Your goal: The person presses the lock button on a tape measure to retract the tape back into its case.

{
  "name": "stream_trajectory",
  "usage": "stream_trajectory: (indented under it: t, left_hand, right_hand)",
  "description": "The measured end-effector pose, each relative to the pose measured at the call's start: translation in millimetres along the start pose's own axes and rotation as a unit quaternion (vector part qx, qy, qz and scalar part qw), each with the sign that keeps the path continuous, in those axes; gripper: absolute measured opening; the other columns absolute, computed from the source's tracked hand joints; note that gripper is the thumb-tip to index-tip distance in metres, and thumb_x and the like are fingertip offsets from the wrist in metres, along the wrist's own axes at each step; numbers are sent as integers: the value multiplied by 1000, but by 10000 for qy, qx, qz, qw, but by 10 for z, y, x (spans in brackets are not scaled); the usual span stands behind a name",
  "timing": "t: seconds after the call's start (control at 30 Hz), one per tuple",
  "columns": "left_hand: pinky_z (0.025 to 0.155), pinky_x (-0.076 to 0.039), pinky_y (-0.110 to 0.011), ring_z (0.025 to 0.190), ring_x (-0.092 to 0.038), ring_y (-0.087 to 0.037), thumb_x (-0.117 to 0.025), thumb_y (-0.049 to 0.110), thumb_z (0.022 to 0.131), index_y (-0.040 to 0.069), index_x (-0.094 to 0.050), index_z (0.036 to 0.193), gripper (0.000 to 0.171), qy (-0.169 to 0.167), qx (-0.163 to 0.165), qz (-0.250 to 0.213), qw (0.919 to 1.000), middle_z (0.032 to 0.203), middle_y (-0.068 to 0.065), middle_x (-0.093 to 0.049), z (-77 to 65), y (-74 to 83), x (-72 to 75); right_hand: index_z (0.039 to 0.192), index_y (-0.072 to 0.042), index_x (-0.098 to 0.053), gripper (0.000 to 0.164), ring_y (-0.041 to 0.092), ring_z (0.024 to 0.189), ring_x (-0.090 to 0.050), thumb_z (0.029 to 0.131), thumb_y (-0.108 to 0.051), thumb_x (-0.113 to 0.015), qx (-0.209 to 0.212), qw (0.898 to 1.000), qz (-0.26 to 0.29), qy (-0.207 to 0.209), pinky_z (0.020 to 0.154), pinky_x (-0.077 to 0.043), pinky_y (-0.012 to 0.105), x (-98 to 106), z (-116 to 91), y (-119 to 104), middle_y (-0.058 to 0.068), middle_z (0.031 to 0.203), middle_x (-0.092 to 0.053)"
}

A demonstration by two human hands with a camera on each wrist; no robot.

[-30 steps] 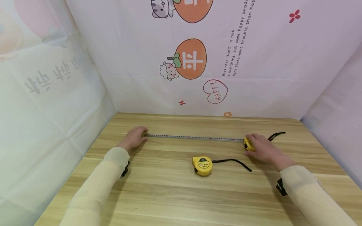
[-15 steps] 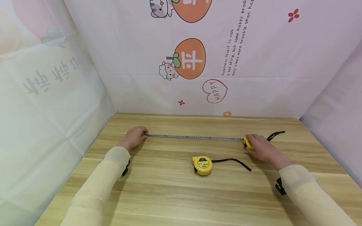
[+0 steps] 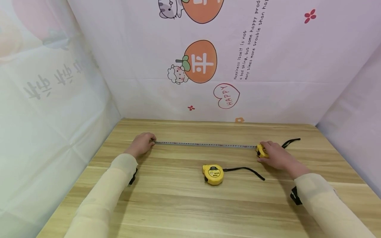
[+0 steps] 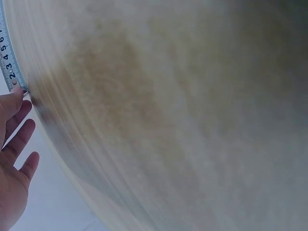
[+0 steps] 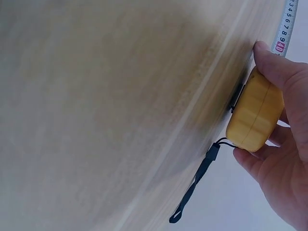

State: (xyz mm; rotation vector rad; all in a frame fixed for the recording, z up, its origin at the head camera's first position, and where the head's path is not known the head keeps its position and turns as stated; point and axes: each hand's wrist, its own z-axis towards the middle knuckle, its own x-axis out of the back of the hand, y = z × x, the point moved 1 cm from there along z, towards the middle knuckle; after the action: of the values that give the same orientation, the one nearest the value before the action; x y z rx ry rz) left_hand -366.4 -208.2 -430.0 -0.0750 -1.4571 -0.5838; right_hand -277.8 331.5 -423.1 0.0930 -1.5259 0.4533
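A steel tape blade [image 3: 205, 144] runs straight across the far part of the wooden table, from one hand to the other. Its free end is pinched by my left hand [image 3: 142, 144]; in the left wrist view the thumb [image 4: 11, 103] lies at the low numbers and the other fingers spread loosely. At the other end my right hand [image 3: 276, 155] grips the yellow tape measure [image 3: 260, 151]. From the right wrist view, the thumb lies beside the blade near the red 40 mark, and a black strap [image 5: 195, 183] trails from the case. The palm hides part of the case in the head view.
A second yellow tape measure [image 3: 213, 174] lies in the middle of the table [image 3: 178, 205], nearer to me, its black strap [image 3: 248, 169] stretched to the right. White printed cloth [image 3: 143, 66] hangs behind the table and on both sides.
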Motion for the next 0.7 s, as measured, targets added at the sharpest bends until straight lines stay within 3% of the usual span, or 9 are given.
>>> stream_trajectory:
  t: [0.7]
  left_hand:
    - [95,-43,-49,106,-58,-34,-63,6,95,1,-69,107,14,54,-2,-81,10000,109,-14,-66,-29,8,23]
  right_hand:
    - [132,16,-44,74,47,104,-53,85,-32,-76,178,9997,137,130,85,-45,58,-12,-3,114,38,121,-50]
